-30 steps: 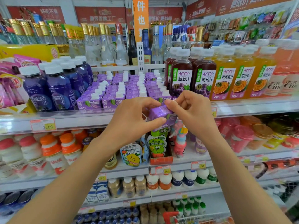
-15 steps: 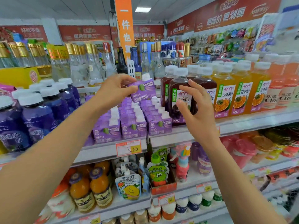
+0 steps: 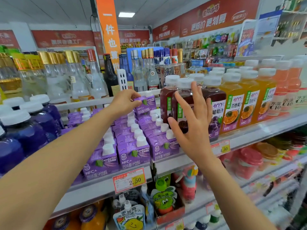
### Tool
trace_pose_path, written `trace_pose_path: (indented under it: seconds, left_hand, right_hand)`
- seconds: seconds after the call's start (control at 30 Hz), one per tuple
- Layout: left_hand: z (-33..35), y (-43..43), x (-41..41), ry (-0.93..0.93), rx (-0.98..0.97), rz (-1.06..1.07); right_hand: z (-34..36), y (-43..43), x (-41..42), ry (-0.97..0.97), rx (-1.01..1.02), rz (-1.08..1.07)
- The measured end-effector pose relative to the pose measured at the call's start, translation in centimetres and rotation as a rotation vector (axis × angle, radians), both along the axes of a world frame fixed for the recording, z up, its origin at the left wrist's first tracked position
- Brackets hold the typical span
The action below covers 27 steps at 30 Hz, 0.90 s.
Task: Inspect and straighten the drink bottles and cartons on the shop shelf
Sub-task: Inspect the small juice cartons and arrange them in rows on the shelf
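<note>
My left hand (image 3: pixel 125 102) pinches a small purple juice carton (image 3: pixel 146 103) with a white cap, held at the back of the rows of matching purple cartons (image 3: pixel 132 151) on the shelf. My right hand (image 3: pixel 194 120) hovers with straight spread fingers just in front of the dark grape juice bottles (image 3: pixel 216 103), holding nothing. Orange passion-fruit bottles (image 3: pixel 232 105) stand to the right of the grape ones.
Blue drink bottles (image 3: pixel 28 130) stand at the left of the same shelf (image 3: pixel 249 136). Clear spirit bottles (image 3: pixel 74 77) fill the row behind. Price tags (image 3: pixel 129 180) hang on the shelf edge. Pouches and small bottles sit on lower shelves (image 3: pixel 191 211).
My left hand has carried the purple carton up from chest height to the back of the carton rows. My right hand let go of it and opened near the grape bottles.
</note>
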<state>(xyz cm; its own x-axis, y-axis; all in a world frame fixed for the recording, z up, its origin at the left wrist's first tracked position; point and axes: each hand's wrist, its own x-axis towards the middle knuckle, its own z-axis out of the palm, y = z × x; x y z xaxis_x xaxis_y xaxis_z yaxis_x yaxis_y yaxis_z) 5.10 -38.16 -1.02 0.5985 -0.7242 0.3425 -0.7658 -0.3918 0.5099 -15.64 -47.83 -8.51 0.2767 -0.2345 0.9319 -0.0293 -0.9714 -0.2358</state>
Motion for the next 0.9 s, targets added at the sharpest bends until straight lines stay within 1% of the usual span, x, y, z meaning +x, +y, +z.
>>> trace_pose_path:
  seconds: [0.2,0.3,0.37,0.53,0.73,0.9]
  left_hand:
    - [-1.1,-0.8,0.5,-0.049,0.121,0.0]
    - [-1.5,-1.2,0.7,-0.098,0.233,0.04]
    - [-1.3,-1.3,0.9,-0.091,0.273,0.042]
    - [-0.4,-1.7,1.0,-0.083,0.21,0.0]
    - [-0.5,-3.7,1.1,-0.096,0.277,-0.076]
    - [-0.9,-5.0,2.2,-0.128,0.327,-0.088]
  right_hand:
    - [0.1,-0.4,0.0,-0.012,-0.025,-0.042]
    - [0.0,-0.6,0.0,-0.011,-0.043,-0.053]
    - [0.0,-0.7,-0.1,-0.019,-0.052,-0.055]
    - [0.1,-1.1,-0.2,-0.05,-0.064,-0.07]
    - [0.4,-1.6,-0.1,-0.066,-0.09,-0.081]
    - [0.2,-1.8,0.0,-0.054,-0.107,-0.092]
